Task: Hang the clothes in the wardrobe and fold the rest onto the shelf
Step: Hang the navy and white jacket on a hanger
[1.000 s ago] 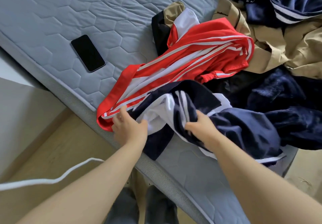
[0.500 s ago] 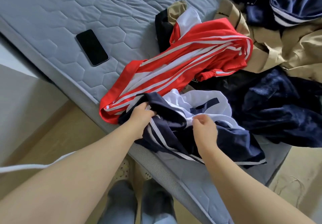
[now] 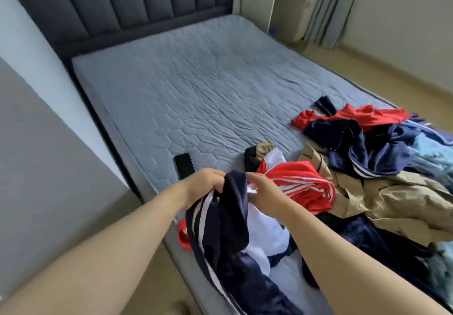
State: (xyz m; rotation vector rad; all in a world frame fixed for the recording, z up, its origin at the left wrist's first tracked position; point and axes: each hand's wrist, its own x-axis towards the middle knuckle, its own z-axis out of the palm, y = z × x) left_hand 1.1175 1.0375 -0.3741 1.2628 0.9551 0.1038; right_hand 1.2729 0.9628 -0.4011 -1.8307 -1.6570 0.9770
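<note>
The grey mattress (image 3: 196,89) fills the view. The clothes pile (image 3: 392,192) covers its corner, from 2 to 5 o'clock. The navy garment (image 3: 230,219), with white stripes and a white panel, hangs at 6 o'clock over the near mattress edge. Its top fold bunches between both hands. The red striped garment (image 3: 301,187) lies at 3 o'clock of the grip, partly under it.

Left hand (image 3: 203,187) – fingers curled tight around the navy fold. Right hand (image 3: 264,189) – fingers closed on the fabric just beside it. The phone (image 3: 184,165) lies at 11 o'clock of the left hand.

The left fingertips are buried in cloth. The garment's lower end is cut off, its type unclear. The pile's right side is blurred.
</note>
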